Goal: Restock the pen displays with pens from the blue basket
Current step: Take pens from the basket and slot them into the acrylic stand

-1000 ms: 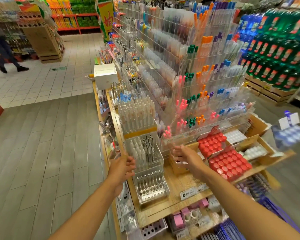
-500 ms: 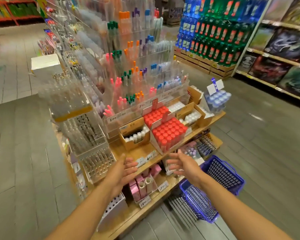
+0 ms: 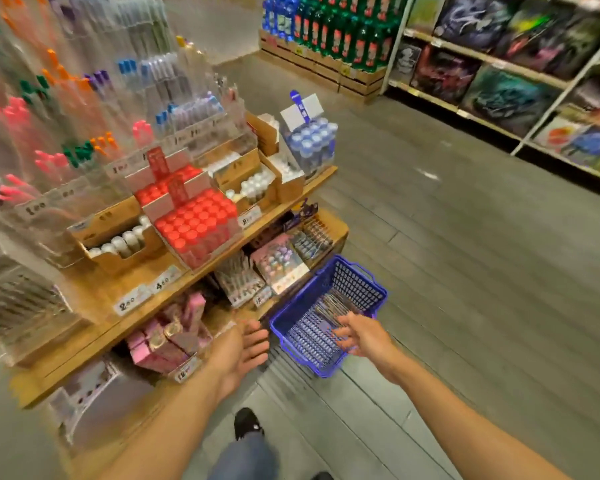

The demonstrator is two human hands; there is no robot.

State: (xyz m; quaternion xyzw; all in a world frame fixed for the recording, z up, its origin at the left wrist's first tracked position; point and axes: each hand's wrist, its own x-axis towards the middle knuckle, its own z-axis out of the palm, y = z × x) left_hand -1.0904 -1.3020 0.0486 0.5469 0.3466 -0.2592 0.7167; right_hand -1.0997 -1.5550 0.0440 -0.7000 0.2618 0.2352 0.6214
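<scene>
Since half a second ago the view has swung down and right: the blue perforated plastic basket (image 3: 329, 313), then at 4 o'clock, now sits on the grey plank floor (image 3: 465, 289) near centre. The right hand (image 3: 362, 336) has come over its near rim, fingers spread, holding nothing. The left hand (image 3: 243, 351), fingers relaxed and empty, hangs at 9 o'clock of the basket, before the blurred clear acrylic pen displays (image 3: 84, 109).

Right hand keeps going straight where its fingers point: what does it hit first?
Most likely the pens lying in the blue basket: the right hand is open over the basket's near rim, its fingers aimed inside. Depth is unclear, so it may touch the basket wall first.
</scene>
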